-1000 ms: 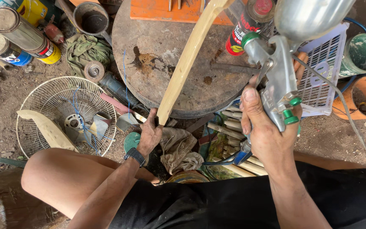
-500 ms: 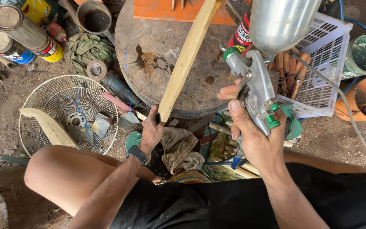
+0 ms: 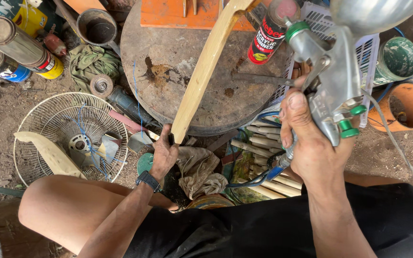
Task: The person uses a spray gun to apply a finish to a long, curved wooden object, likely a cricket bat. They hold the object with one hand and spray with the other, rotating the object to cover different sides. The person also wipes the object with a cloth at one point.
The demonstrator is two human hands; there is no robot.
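Observation:
My left hand (image 3: pixel 164 155) grips the lower end of a long pale wooden piece (image 3: pixel 202 70), which slants up and away over a round worn tabletop (image 3: pixel 168 57). A dark watch sits on that wrist. My right hand (image 3: pixel 311 148) holds a metal spray gun (image 3: pixel 335 91) with green knobs and a shiny cup on top, raised close to the camera at the right. Its nozzle points toward the wood. A hose runs down from the gun's handle.
A spray can (image 3: pixel 269 33) and an orange board (image 3: pixel 168 14) lie on the tabletop. A white basket (image 3: pixel 359 52) stands to the right, a wire fan guard (image 3: pixel 68 138) to the left. Cans, rags, wooden sticks (image 3: pixel 259 148) and a clay pot (image 3: pixel 407 107) crowd the dirt floor.
The spray gun has moved left and nearer the wood, with my right hand regripping it. The left hand keeps holding the wooden piece.

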